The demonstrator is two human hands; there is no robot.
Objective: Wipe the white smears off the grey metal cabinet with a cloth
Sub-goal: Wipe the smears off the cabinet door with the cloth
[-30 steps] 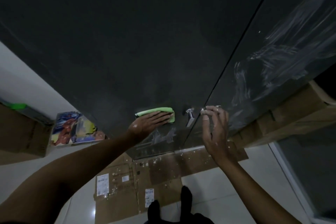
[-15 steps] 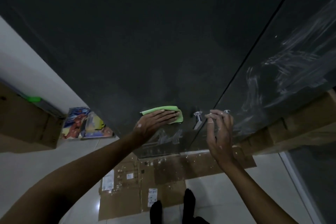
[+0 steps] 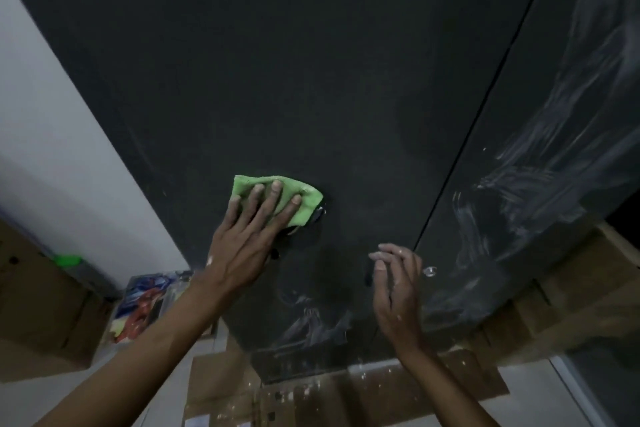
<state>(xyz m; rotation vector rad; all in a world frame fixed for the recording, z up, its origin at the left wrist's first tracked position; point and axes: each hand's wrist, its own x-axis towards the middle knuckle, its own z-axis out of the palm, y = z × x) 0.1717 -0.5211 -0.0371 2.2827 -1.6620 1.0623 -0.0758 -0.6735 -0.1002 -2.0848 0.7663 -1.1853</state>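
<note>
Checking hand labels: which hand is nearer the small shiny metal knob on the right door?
Right. The right hand is just left of the shiny knob; the left hand presses a green cloth farther left.

We press the green cloth (image 3: 306,206) flat against the grey cabinet (image 3: 311,80) with our left hand (image 3: 247,246). Our right hand (image 3: 398,288) hangs loosely curled, a small knob (image 3: 430,271) just right of it. White smears (image 3: 519,184) streak farther right.
</note>
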